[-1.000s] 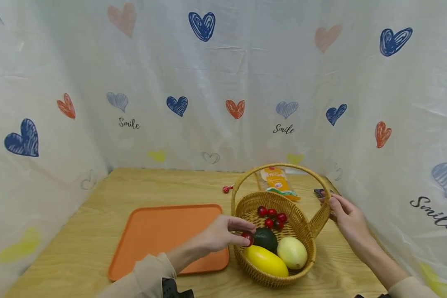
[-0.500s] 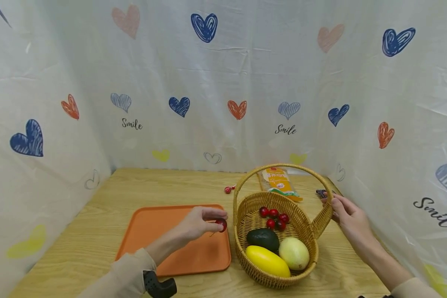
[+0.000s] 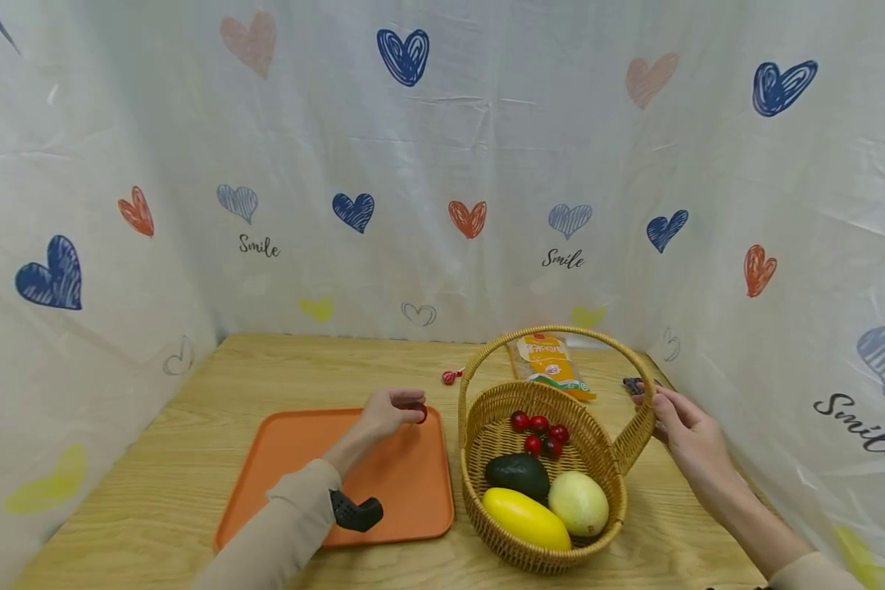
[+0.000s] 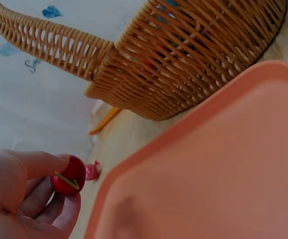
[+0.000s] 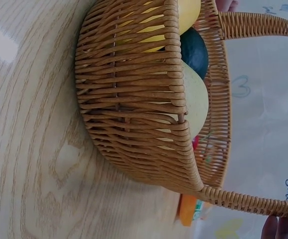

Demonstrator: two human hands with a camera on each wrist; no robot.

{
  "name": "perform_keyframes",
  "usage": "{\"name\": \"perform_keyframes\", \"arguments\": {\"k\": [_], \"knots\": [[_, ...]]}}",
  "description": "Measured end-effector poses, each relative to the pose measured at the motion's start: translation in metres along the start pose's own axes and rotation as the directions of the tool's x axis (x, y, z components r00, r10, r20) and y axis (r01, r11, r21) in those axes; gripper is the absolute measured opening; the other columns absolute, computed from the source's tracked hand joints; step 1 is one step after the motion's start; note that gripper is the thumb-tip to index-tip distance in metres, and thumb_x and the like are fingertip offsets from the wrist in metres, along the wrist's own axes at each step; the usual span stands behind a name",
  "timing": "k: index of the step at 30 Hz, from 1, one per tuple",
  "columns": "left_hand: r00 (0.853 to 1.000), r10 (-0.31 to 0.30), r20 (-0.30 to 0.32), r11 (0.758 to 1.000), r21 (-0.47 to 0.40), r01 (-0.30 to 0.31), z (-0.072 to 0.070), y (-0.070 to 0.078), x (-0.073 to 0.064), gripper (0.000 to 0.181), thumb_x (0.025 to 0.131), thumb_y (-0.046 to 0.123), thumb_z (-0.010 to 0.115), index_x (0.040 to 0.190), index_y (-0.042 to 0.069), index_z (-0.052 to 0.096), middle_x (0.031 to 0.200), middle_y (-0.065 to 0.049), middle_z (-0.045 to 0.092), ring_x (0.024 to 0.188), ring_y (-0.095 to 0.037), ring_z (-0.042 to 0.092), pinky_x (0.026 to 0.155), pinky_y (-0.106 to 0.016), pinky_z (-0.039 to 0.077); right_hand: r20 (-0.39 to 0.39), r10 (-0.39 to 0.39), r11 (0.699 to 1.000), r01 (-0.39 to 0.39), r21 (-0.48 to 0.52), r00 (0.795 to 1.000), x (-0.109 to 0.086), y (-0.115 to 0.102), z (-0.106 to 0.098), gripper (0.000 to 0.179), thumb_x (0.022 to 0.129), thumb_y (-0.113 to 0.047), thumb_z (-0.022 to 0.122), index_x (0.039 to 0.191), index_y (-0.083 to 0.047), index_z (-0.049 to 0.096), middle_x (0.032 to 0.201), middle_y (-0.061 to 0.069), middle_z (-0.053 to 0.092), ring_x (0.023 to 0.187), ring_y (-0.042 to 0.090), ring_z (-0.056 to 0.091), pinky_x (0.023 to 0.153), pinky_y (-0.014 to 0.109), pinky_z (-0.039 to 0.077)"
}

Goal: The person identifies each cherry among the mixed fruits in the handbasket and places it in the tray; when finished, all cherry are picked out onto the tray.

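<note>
My left hand point(image 3: 380, 416) pinches a dark red cherry point(image 4: 70, 174) between thumb and fingertips, above the far right corner of an orange tray point(image 3: 398, 492). A greenish stem shows on the cherry in the left wrist view. With its fingers on the right side of the handle point(image 3: 640, 426), my right hand point(image 3: 696, 438) holds a wicker basket point(image 3: 490, 533). Inside the basket lie several red cherries point(image 3: 539, 424), a dark green avocado-like fruit point(image 3: 518, 477), a long yellow fruit point(image 3: 525, 518) and a round pale green-yellow fruit point(image 3: 578, 503).
Behind the basket lies an orange and clear food packet point(image 3: 549, 365). A red wrapped candy point(image 3: 448, 377) sits left of it, and a small dark item point(image 3: 630, 383) lies by my right hand. Printed curtains point(image 3: 413, 164) enclose the wooden table point(image 3: 302, 369).
My left hand has carried the cherry out from over the basket, leftward and away from me, to above the tray's far corner. My right hand stays at the handle.
</note>
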State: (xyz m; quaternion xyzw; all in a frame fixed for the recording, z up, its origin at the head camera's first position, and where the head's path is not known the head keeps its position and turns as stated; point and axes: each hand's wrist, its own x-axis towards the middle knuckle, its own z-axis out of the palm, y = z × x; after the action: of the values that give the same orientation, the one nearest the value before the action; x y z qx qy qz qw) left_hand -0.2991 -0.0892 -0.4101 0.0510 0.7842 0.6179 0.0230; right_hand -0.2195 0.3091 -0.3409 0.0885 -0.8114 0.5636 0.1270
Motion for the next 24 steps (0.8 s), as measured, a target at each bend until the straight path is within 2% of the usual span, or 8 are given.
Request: {"name": "perform_keyframes", "arguments": {"k": [5, 12, 19, 24], "knots": [[1.0, -0.012, -0.013, 0.998, 0.065, 0.013, 0.004, -0.008, 0.005, 0.034, 0.085, -0.003, 0.067, 0.119, -0.004, 0.062, 0.11, -0.016, 0.066, 0.103, -0.028, 0.061, 0.089, -0.042, 0.048, -0.001, -0.02, 0.999, 0.02, 0.045, 1.0, 0.0, 0.001, 0.001, 0.05, 0.1, -0.033, 0.044, 0.136, 0.002, 0.044, 0.109, -0.015, 0.062, 0.101, -0.005, 0.056, 0.081, 0.014, 0.048], [0.999, -0.023, -0.043, 0.989, 0.144, 0.029, 0.006, -0.02, 0.009, 0.033, 0.084, -0.006, 0.066, 0.117, -0.004, 0.063, 0.108, -0.015, 0.066, 0.102, -0.029, 0.06, 0.086, -0.041, 0.05, -0.005, -0.014, 0.998, 0.013, -0.066, 1.0, 0.0, 0.0, 0.002, 0.053, 0.101, -0.037, 0.04, 0.138, 0.002, 0.043, 0.109, -0.019, 0.059, 0.1, -0.007, 0.055, 0.079, 0.014, 0.048], [0.996, -0.059, -0.071, 0.981, 0.181, 0.071, 0.006, -0.031, 0.008, 0.031, 0.084, -0.005, 0.067, 0.115, -0.002, 0.065, 0.104, -0.01, 0.067, 0.1, -0.027, 0.061, 0.085, -0.04, 0.05, -0.002, -0.019, 1.0, 0.019, 0.014, 1.0, -0.001, 0.001, 0.004, 0.052, 0.101, -0.034, 0.042, 0.138, 0.002, 0.043, 0.112, -0.011, 0.062, 0.104, -0.006, 0.054, 0.082, 0.015, 0.048], [0.996, -0.052, -0.071, 0.981, 0.183, 0.064, 0.007, -0.034, 0.01, 0.031, 0.084, -0.003, 0.067, 0.115, -0.001, 0.065, 0.104, -0.01, 0.066, 0.1, -0.028, 0.061, 0.085, -0.041, 0.05, -0.011, -0.032, 0.999, 0.032, 0.044, 0.999, -0.002, 0.001, 0.003, 0.046, 0.101, -0.032, 0.043, 0.136, -0.001, 0.047, 0.108, -0.014, 0.062, 0.103, -0.006, 0.055, 0.081, 0.014, 0.048]]}}
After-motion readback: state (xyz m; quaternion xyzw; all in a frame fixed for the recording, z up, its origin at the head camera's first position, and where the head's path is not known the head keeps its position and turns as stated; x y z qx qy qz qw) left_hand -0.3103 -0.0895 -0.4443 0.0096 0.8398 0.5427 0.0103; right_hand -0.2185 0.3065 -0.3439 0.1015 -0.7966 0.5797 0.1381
